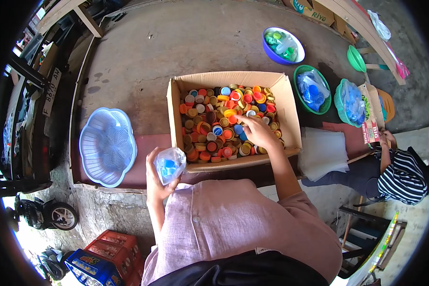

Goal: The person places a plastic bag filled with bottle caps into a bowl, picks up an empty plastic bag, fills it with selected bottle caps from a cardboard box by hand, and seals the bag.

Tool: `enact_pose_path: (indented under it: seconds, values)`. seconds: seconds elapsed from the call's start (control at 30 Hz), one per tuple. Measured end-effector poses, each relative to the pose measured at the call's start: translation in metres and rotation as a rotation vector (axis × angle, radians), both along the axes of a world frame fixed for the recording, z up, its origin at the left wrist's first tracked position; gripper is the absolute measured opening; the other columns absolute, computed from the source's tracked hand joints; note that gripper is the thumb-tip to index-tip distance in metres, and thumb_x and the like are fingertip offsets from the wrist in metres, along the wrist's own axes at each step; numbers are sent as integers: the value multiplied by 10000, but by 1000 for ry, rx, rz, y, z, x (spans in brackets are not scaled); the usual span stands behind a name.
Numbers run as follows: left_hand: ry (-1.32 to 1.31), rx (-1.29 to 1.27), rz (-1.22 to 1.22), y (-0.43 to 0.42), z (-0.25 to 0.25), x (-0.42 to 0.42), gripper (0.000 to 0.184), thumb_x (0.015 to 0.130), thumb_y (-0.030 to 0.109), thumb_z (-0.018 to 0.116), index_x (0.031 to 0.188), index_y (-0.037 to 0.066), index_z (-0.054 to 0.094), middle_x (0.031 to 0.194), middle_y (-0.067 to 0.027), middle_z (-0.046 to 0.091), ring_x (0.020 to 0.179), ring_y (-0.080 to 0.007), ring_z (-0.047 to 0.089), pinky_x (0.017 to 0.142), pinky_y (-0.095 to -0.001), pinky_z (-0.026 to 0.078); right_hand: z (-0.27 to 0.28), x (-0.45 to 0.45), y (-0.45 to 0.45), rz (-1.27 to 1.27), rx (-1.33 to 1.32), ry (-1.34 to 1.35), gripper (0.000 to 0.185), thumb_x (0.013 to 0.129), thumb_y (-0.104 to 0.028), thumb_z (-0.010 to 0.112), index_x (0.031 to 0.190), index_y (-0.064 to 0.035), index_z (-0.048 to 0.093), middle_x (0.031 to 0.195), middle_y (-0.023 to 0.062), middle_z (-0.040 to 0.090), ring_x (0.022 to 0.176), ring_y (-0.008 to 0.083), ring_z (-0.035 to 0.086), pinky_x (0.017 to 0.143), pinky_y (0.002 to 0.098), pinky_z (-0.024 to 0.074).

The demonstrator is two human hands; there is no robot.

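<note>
My left hand (158, 185) is wrapped round a clear plastic bag (172, 160), held at the front left corner of a cardboard box. Several blue bottle caps (168, 168) lie inside the bag. The box (233, 77) is spread with loose bottle caps (209, 121) in orange, red, gold, white and blue. Over the right half of the box reaches my right hand (260, 131), its index finger stretched out at an orange cap (230, 113). The other fingers are partly hidden, and I see nothing held in them.
A light-blue plastic basket (108, 148) sits at left. Clear plastic sheets or bags (323, 150) lie right of the box. Beyond are a purple bowl (267, 51), a green basket (298, 90) and a teal basket (341, 102) with bagged caps. Another person (400, 174) works at right.
</note>
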State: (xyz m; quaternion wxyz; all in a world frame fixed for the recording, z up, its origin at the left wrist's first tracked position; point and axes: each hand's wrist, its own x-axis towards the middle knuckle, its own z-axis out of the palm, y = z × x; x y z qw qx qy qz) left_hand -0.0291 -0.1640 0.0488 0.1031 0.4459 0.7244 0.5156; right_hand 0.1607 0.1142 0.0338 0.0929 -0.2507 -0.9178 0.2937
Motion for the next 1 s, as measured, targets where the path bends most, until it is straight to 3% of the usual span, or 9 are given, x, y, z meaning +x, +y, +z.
enact_pose_path:
  seconds: [0.07, 0.2, 0.27, 0.3, 0.37, 0.53, 0.73, 0.9, 1.0]
  values:
    - [10, -3, -2, 0, 1, 0, 801, 615, 282, 720, 1255, 6, 327, 1110, -193, 478, 989, -356, 519, 845, -428, 430, 13, -8, 2, -86, -128, -157, 316, 715, 25, 546, 1021, -50, 563, 885, 144, 592, 845, 305, 585, 772, 393, 465]
    - [7, -12, 5, 0, 4, 1, 799, 613, 268, 723, 1256, 7, 327, 1113, -195, 476, 995, -354, 518, 847, -427, 430, -4, -7, -2, -16, 0, -58, 285, 657, 50, 584, 928, -40, 570, 853, 115, 578, 853, 285, 579, 752, 394, 459]
    - [5, -7, -6, -1, 3, 1, 800, 612, 261, 726, 1257, 7, 326, 1115, -197, 473, 1000, -352, 518, 848, -427, 431, -11, -8, -8, 115, 486, -19, 248, 606, 48, 619, 831, -43, 566, 855, 88, 577, 871, 268, 574, 734, 392, 456]
    - [5, -9, -10, -1, 2, 1, 800, 612, 261, 726, 1257, 7, 326, 1115, -197, 473, 1000, -352, 518, 848, -427, 431, -11, -10, -9, 112, 485, -20, 248, 606, 48, 619, 831, -43, 566, 855, 88, 577, 871, 268, 574, 734, 392, 456]
    - [31, -10, -4, -1, 1, 1, 803, 611, 266, 727, 1257, 6, 327, 1119, -199, 471, 999, -354, 518, 848, -427, 432, -7, -16, -5, 115, 445, -209, 249, 584, 55, 624, 806, -50, 580, 849, 78, 569, 908, 266, 564, 739, 397, 451]
    - [12, 5, 10, -4, 0, 0, 804, 605, 260, 728, 1255, 3, 331, 1123, -202, 470, 1007, -355, 513, 856, -428, 427, 2, -8, 3, -2, 168, -32, 293, 584, 1, 658, 864, -48, 587, 789, 142, 619, 742, 303, 613, 671, 377, 489]
    - [14, 15, 2, -5, -1, -1, 804, 614, 266, 726, 1261, 2, 328, 1124, -202, 474, 1009, -339, 510, 865, -421, 416, 15, -5, -7, -24, -633, 276, 341, 673, 36, 728, 928, -34, 514, 896, 41, 609, 844, 121, 608, 697, 275, 517]
    - [41, -1, 6, -5, 1, -1, 797, 635, 286, 717, 1267, 3, 324, 1125, -197, 478, 1002, -323, 515, 864, -413, 411, 26, -9, -22, 7, -642, 278, 372, 682, 5, 742, 952, -47, 491, 950, 34, 570, 840, 110, 600, 720, 248, 503]
    - [12, 11, -5, -3, 1, 0, 804, 601, 241, 727, 1257, 3, 329, 1129, -212, 461, 1019, -359, 506, 865, -433, 420, 37, -29, -40, -46, -457, 501, 424, 645, -99, 799, 950, -39, 510, 885, 41, 593, 837, 129, 603, 736, 278, 494]
